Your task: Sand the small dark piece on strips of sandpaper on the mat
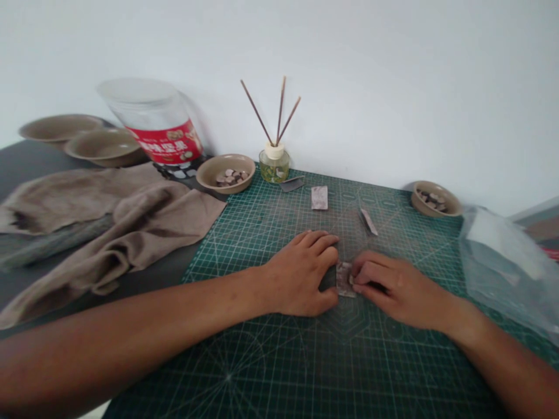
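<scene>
On the green cutting mat [271, 343] lies a small flat rectangular piece [344, 278] with a mottled grey-brown face. My left hand [301, 273] rests at its left edge, thumb and fingers apart on either side. From the right, my right hand [395, 285] is closed in a pinch over the same piece. A tiny pale bit [351, 280] shows at its fingertips; its kind is too small to tell. Beyond the hands are a similar flat rectangle [319, 198], a narrow tilted piece [369, 222] and a dark grey flat piece [292, 184].
A bowl of small chunks [229, 185] stands at the back, another bowl [430, 210] at the right. Near the wall are a reed diffuser [274, 166], a red-labelled jar [168, 142] and bowls [107, 152]. Brown cloth [174, 215] lies left, a clear plastic bag [502, 273] right.
</scene>
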Demonstrator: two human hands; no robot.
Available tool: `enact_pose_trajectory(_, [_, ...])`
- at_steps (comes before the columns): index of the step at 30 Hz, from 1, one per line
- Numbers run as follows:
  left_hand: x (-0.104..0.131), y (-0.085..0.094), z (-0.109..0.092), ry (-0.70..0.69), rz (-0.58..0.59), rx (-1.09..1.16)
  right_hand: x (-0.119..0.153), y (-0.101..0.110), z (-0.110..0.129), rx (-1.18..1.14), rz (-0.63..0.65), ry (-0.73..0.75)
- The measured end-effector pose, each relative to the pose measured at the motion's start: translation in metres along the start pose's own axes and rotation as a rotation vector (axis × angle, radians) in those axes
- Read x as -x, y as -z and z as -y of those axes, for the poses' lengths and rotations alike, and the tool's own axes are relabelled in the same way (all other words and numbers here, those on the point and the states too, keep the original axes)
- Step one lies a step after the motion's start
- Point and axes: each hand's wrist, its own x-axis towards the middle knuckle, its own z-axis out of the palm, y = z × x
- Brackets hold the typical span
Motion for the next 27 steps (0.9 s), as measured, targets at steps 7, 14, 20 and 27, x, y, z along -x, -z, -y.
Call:
enact_pose_trajectory(7, [0.000,0.000,0.000,0.001,-0.009,-0.020,-0.007,0.000,-0.002,0.085,-0.085,-0.034])
enact_pose_trajectory(14, [0.000,0.001,-0.001,-0.002,-0.005,-0.019,-0.004,0.000,0.003,0.045,0.003,0.013])
enact_pose_trajectory(20, [0.000,0.001,-0.001,0.004,-0.001,-0.012,-0.007,0.000,-0.003,0.080,-0.071,-0.062])
enact_pose_trajectory(27, [0.001,0.000,-0.001,0.004,-0.005,0.001,-0.001,0.005,-0.006,0.046,-0.052,-0.082])
